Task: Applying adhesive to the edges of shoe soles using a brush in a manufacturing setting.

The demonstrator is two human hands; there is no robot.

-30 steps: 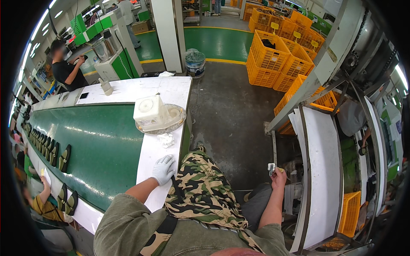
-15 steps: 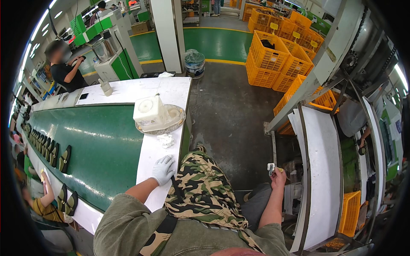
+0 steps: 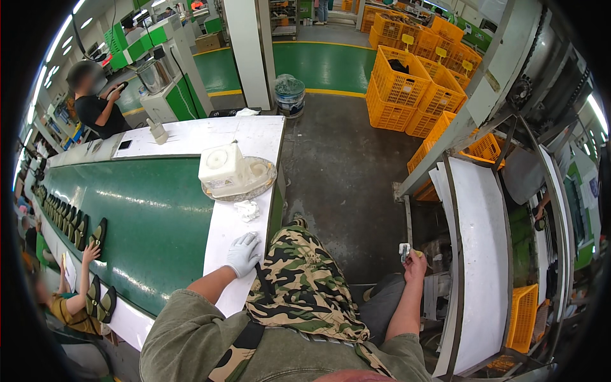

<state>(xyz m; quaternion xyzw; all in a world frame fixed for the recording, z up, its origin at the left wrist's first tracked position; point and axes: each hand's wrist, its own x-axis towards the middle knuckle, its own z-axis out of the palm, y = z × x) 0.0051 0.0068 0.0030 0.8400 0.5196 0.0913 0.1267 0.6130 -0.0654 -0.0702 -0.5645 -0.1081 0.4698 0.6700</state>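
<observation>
My left hand (image 3: 243, 254), in a white glove, lies flat on the white border of the conveyor table, holding nothing. Just beyond its fingertips is a crumpled white tissue (image 3: 247, 210). A white plastic glue container (image 3: 221, 164) stands farther along in a stained shallow tray (image 3: 270, 184). Low on my right side, away from the table, my bare right hand (image 3: 415, 266) is closed on a small brush (image 3: 404, 251) with a white head and grey metal part. Dark green sandals (image 3: 79, 229) line the conveyor's left side; a co-worker's hand (image 3: 91, 252) touches one.
The green conveyor belt (image 3: 153, 216) runs away to the left. At my right stands a metal rack with white panels (image 3: 480, 254). Stacked yellow crates (image 3: 398, 83) and a bucket (image 3: 289, 95) stand ahead, near a white pillar (image 3: 251, 57). Another person (image 3: 102, 105) stands at far left.
The co-worker at the left has reached out over the belt to a sandal. The standing person at far left has lifted a dark item slightly. My own hands have stayed in place.
</observation>
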